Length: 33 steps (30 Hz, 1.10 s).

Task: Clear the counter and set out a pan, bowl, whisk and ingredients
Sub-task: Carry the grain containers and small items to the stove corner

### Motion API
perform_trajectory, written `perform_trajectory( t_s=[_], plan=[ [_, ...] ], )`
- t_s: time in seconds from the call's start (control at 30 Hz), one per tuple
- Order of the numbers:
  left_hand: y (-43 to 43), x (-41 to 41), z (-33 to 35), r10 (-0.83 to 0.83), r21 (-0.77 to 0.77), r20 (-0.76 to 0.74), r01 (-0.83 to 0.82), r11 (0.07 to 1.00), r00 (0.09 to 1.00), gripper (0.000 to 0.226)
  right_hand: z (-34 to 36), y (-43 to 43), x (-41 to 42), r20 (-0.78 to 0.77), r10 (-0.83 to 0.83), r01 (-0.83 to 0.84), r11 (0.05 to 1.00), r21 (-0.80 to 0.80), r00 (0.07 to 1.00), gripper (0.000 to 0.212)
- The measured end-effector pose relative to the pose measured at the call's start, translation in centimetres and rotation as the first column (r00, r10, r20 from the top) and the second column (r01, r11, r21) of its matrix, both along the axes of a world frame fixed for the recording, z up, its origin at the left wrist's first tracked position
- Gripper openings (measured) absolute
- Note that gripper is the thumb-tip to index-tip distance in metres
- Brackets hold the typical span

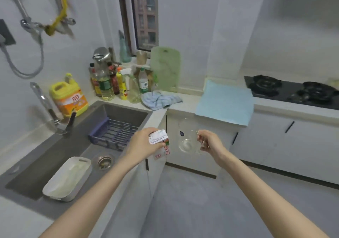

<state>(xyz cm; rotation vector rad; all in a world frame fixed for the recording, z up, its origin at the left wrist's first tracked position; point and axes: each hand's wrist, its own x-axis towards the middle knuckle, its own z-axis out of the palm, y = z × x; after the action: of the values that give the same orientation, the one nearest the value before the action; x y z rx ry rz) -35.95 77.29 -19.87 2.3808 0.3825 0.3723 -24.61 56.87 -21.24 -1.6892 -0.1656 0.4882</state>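
A small carton (159,138) is sitting clamped in the left hand (145,144), and the right hand (209,142) is pinching one clear glass bowl (188,138) by its rim — both hanging off the counter's (185,100) front edge, above the floor. A blue cloth (225,103) is draping over that edge; a rag (161,99) and bottles (117,83) are crowding the back corner beside the sink (73,138).

Your left hand (145,143) grips a small carton (158,137) over the sink's (60,151) edge, your right hand (209,142) pinches a clear glass bowl (187,137) by its rim, held out before the blue cloth (225,102) on the counter (185,99).
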Motion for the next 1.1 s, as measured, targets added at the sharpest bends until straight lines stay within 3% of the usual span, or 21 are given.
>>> perform_trajectory(
  t_s=[0.4, 0.77, 1.1],
  plan=[
    [-14.6, 24.3, 1.8, -0.34, -0.022, 0.035, 0.341, 0.94, 0.94, 0.039, 1.9, -17.2, 15.7, -0.013, -0.382, 0.382, 0.924, -0.008, 0.924, 0.025],
    [-24.8, 42.4, 2.3, -0.625, -0.011, 0.063, 0.627, 0.779, 0.778, 0.039, 1.8, -27.5, 27.2, 0.022, -0.626, 0.626, 0.78, 0.03, 0.779, 0.029],
    [-32.9, 57.7, 4.0, -0.783, 0.012, 0.074, 0.785, 0.62, 0.618, 0.042, 3.8, -34.7, 37.0, 0.014, -0.796, 0.793, 0.605, 0.074, 0.605, 0.031]
  ],
)
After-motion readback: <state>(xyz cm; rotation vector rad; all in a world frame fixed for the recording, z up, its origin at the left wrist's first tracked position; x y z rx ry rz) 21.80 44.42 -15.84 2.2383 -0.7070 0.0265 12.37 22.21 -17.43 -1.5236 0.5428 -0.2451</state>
